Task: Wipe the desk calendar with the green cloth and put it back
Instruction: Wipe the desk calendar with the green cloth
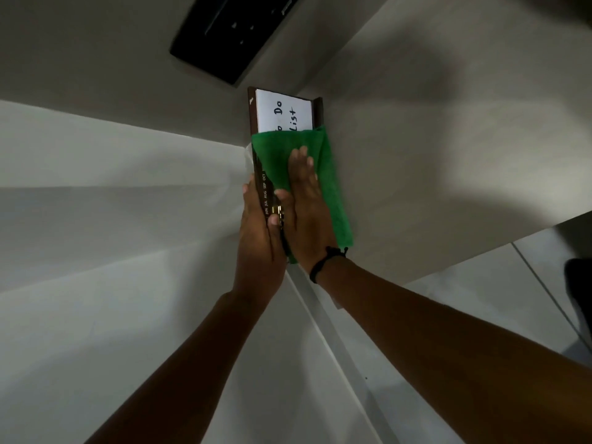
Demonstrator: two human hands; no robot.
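Note:
The desk calendar (283,112) is a dark brown frame with a white "To Do List" card at its far end and month labels along its left edge. My left hand (261,232) grips its near left edge, thumb on top. The green cloth (333,187) covers the calendar's near half. My right hand (307,203) lies flat on the cloth with fingers straight, pressing it against the calendar's face. A black bracelet circles my right wrist.
A pale desk surface (432,139) spreads behind and to the right of the calendar. A black flat device (230,33) lies at the top. White surfaces (96,219) fill the left, and a light tiled floor (480,283) shows lower right.

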